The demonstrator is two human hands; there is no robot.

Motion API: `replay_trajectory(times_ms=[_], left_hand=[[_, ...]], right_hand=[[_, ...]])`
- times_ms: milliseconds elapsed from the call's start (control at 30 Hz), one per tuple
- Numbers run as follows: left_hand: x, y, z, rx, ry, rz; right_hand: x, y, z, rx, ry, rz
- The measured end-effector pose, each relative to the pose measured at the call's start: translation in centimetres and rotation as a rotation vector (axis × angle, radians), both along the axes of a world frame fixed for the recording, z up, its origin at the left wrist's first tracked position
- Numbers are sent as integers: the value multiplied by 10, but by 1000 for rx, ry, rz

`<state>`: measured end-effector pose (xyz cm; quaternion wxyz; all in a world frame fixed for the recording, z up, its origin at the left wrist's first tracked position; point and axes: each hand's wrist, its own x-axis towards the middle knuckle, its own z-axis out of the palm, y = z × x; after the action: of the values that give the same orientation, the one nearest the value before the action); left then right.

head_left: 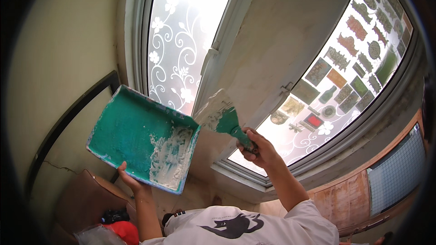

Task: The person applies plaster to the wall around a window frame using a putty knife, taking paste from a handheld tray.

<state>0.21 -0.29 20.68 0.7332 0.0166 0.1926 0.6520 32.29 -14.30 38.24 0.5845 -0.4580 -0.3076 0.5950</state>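
Observation:
My left hand [131,178] grips the lower edge of a teal plastic tray [125,129], its thumb over the rim and the other fingers hidden beneath. Pale filler paste [172,154] is smeared over the tray's right side. My right hand [259,149] is closed round the handle of a green putty knife [229,120], whose wide blade points up and left, just past the tray's upper right corner. Whitish paste coats part of the blade. Whether the blade touches the tray or the wall behind it, I cannot tell.
A frosted window [177,41] with a white floral pattern is ahead, and another window [336,81] with many stickers is at right. Between them stands a plastered wall section [272,36]. A black metal frame [63,118] and a brown chair [91,199] are at left; a wooden cabinet [345,195] is lower right.

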Motion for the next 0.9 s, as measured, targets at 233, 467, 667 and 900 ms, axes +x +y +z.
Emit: replay_trajectory(times_ms=[233, 467, 667, 900], left_hand=[[1, 0, -6, -24, 18, -22], [4, 0, -9, -49, 11, 1], [2, -5, -3, -109, 11, -19], [2, -2, -12, -65, 0, 3]], right_hand=[[19, -3, 82, 313, -394, -288], [40, 4, 171, 587, -1313, -606], [53, 11, 216, 838, -1990, -745], [70, 13, 250, 933, -2252, -897]])
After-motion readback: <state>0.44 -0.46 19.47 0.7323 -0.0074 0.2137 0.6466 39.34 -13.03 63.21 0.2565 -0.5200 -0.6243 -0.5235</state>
